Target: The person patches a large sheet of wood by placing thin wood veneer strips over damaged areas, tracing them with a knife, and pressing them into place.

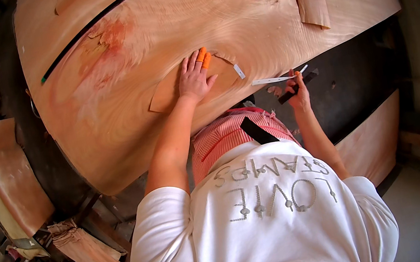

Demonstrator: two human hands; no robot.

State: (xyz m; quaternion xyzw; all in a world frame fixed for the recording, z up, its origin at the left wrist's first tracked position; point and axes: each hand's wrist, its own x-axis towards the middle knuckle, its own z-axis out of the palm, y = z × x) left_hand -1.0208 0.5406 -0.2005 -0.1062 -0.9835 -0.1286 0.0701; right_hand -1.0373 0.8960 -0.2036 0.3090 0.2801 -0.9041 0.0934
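A large sheet of pale wood veneer [101, 122] with swirling grain lies in front of me. My left hand [194, 82] rests on it with the fingers stretched out, two of them in orange finger covers. Under that palm is a darker, pointed veneer patch [163, 95]. A short white tape piece [239, 71] sticks at the patch's right edge. Past the sheet's near edge, my right hand [299, 95] is closed on a white tape strip [269, 80], whose end points left toward the patch. A dark, narrow tool [312, 77] also lies across this hand; its kind is unclear.
A black strip [85, 30] curves across the sheet's far part. Loose veneer scraps [312, 1] lie at the far right, beside a knot. Other veneer sheets [9, 172] stand at the left, and a wood panel [372, 144] leans at the lower right.
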